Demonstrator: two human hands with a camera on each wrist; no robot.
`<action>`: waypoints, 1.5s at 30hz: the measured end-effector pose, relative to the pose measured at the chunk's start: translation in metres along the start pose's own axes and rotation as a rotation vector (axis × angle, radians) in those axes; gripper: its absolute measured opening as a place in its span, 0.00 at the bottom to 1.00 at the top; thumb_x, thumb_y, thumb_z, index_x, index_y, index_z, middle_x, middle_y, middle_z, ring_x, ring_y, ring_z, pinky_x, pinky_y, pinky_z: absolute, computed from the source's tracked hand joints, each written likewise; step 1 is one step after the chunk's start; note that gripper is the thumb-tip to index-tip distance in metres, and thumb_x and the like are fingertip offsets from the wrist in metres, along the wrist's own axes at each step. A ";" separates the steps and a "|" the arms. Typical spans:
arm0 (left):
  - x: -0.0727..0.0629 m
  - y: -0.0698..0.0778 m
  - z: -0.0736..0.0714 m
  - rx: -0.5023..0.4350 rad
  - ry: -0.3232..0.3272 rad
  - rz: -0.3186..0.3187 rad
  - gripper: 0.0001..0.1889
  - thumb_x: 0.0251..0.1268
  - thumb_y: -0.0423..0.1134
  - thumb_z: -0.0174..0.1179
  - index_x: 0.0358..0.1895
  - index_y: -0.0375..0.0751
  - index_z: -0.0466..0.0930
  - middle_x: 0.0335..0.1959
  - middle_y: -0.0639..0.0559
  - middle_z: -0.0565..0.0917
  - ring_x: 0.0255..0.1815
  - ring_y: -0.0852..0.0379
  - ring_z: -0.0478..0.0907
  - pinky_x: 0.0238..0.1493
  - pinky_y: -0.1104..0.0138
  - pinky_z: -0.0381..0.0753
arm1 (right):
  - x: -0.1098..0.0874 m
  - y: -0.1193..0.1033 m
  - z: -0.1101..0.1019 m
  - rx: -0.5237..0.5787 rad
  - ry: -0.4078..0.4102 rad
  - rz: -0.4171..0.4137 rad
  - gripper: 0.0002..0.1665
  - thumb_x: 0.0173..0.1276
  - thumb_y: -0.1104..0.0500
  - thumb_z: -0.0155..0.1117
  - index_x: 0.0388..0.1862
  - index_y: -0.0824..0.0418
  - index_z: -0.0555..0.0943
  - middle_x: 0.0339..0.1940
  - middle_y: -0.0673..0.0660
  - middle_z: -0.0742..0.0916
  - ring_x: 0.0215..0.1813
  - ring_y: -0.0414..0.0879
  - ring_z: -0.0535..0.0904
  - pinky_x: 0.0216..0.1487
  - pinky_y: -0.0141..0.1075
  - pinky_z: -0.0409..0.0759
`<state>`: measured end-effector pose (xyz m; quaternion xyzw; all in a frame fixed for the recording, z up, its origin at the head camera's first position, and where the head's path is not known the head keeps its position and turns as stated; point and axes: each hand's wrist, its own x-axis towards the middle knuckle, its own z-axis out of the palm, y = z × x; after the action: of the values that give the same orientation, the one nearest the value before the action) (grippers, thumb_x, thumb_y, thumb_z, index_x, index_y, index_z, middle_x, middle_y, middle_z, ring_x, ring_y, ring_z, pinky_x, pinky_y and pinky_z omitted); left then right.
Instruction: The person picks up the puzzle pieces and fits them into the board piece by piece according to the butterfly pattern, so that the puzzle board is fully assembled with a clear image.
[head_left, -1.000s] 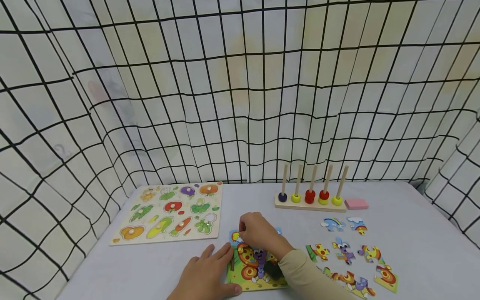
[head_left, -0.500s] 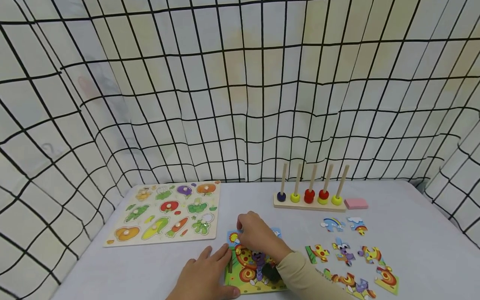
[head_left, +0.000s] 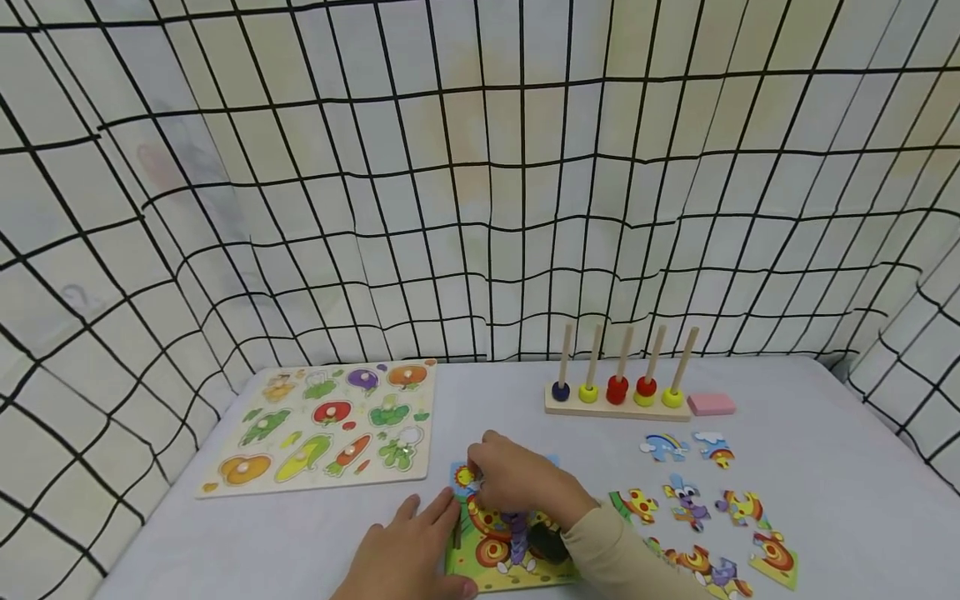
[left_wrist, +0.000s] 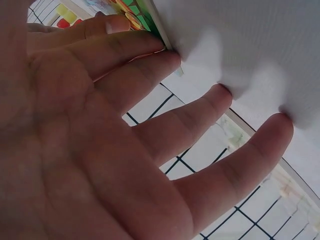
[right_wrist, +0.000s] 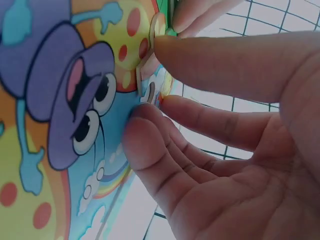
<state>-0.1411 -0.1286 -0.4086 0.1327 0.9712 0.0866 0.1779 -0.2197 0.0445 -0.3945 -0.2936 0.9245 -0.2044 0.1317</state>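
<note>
Steadies the puzzle [head_left: 497, 575] with the left hand [head_left: 408, 550], with the thumb on the lower left corner and two fingertips set against the left edge. Rests the other two fingertips on the table [head_left: 247, 550], with all the fingers nearly straight and the outer ones well apart.

Pinches a piece [right_wrist: 148, 67] between thumb and finger of the right hand [head_left: 517, 477], at the puzzle's upper left, near the printed sun [head_left: 462, 475]. Curls the remaining fingers in close above the picture. Cannot tell for sure, with the hand in the way, whether seated flush or a little raised. Brings a beige sleeve [head_left: 622, 554] across the puzzle's lower right.

Has more pieces scattered to the right: a rainbow piece [head_left: 666, 448] and a cloud piece [head_left: 716, 451] farthest off, a face piece [head_left: 688, 505] in the middle, a spiral piece [head_left: 774, 557] nearer. Has an abacus [head_left: 617, 408] upright behind these, with coloured rings low on five pegs, and a pink block [head_left: 711, 405] just beside. Has a vegetable board [head_left: 322, 482] flat beyond the left hand. Faces a black net [head_left: 522, 125] before a pale backdrop [head_left: 506, 208].
</note>
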 end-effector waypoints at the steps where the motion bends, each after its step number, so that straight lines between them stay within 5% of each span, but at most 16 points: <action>1: 0.000 0.000 0.000 0.002 0.002 0.002 0.50 0.54 0.67 0.78 0.76 0.41 0.76 0.78 0.47 0.74 0.74 0.30 0.71 0.54 0.28 0.79 | -0.002 -0.002 0.000 -0.009 -0.005 0.004 0.11 0.63 0.65 0.78 0.42 0.62 0.85 0.39 0.51 0.78 0.36 0.40 0.74 0.38 0.34 0.81; 12: -0.002 0.001 0.001 0.017 0.012 0.012 0.51 0.53 0.69 0.77 0.76 0.41 0.76 0.78 0.48 0.74 0.73 0.31 0.72 0.52 0.30 0.81 | -0.014 -0.011 0.002 -0.056 0.030 -0.019 0.17 0.61 0.70 0.79 0.49 0.63 0.88 0.42 0.50 0.78 0.36 0.38 0.74 0.38 0.29 0.81; 19: -0.003 0.001 0.002 0.024 0.021 0.016 0.51 0.53 0.69 0.77 0.75 0.41 0.77 0.78 0.48 0.74 0.73 0.31 0.72 0.52 0.31 0.81 | -0.015 -0.010 0.005 -0.067 0.074 -0.046 0.28 0.66 0.69 0.77 0.64 0.62 0.83 0.52 0.55 0.80 0.40 0.38 0.76 0.45 0.29 0.84; 23: -0.003 0.000 0.002 0.026 0.023 0.020 0.51 0.53 0.69 0.77 0.76 0.41 0.76 0.78 0.47 0.74 0.73 0.30 0.72 0.52 0.31 0.81 | -0.018 -0.005 0.003 -0.052 0.081 -0.068 0.24 0.70 0.66 0.75 0.64 0.61 0.83 0.52 0.54 0.80 0.41 0.37 0.77 0.46 0.30 0.83; 35: 0.001 0.001 0.001 -0.001 0.014 0.008 0.50 0.53 0.67 0.78 0.75 0.41 0.77 0.77 0.46 0.75 0.74 0.30 0.70 0.57 0.30 0.78 | -0.049 0.020 -0.021 0.031 0.191 -0.070 0.21 0.77 0.59 0.72 0.65 0.63 0.83 0.61 0.56 0.81 0.55 0.49 0.83 0.57 0.46 0.86; 45: 0.001 0.002 0.000 -0.022 0.003 -0.020 0.49 0.52 0.66 0.79 0.75 0.42 0.77 0.77 0.46 0.75 0.75 0.29 0.68 0.61 0.28 0.75 | -0.084 0.050 -0.045 0.089 0.276 0.085 0.21 0.75 0.59 0.74 0.64 0.62 0.84 0.61 0.59 0.82 0.58 0.54 0.84 0.55 0.50 0.87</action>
<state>-0.1415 -0.1261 -0.4086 0.1207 0.9718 0.0957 0.1786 -0.1942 0.1451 -0.3674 -0.2174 0.9354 -0.2777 0.0249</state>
